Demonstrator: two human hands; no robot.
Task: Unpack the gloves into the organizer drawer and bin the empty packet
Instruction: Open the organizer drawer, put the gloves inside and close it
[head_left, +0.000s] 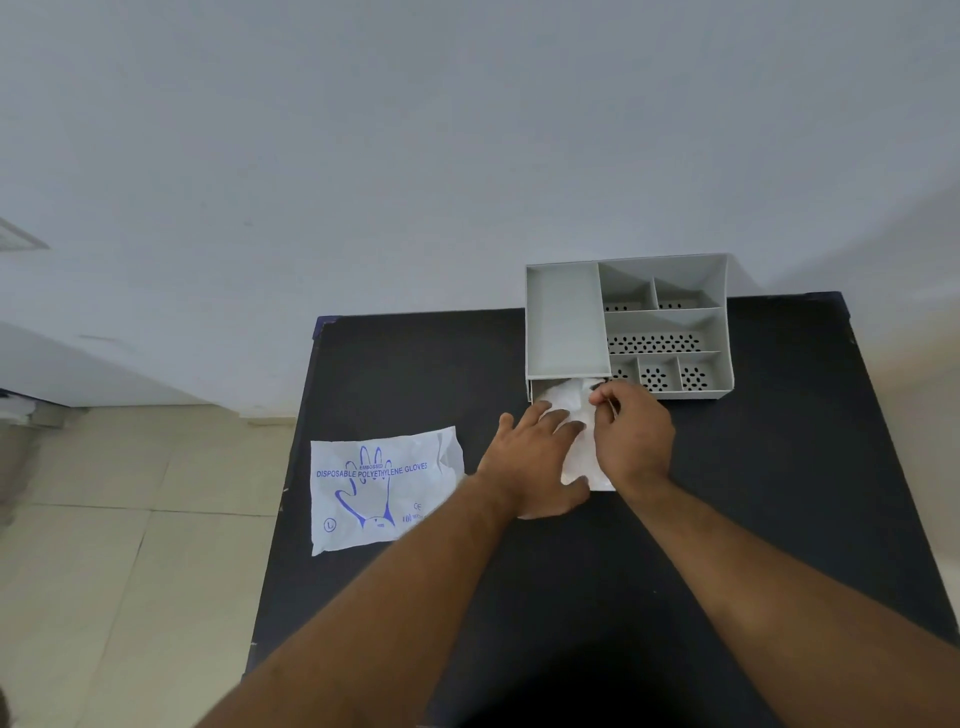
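Observation:
A grey organizer (566, 322) with several compartments stands at the far right of a black table (415, 374). Its lower drawer (537, 388) is pulled out a little toward me. A stack of thin white gloves (569, 397) lies partly in the drawer and partly on the table. My left hand (535, 457) lies flat on the stack's left side, fingers spread. My right hand (631, 434) pinches the stack's upper right edge by the drawer. The flat white glove packet (384, 493) with blue print lies on the table to the left, apart from both hands.
The table's left edge runs just beside the packet, with beige floor tiles (130, 519) below. A pale wall (415, 156) rises right behind the organizer. No bin is in view.

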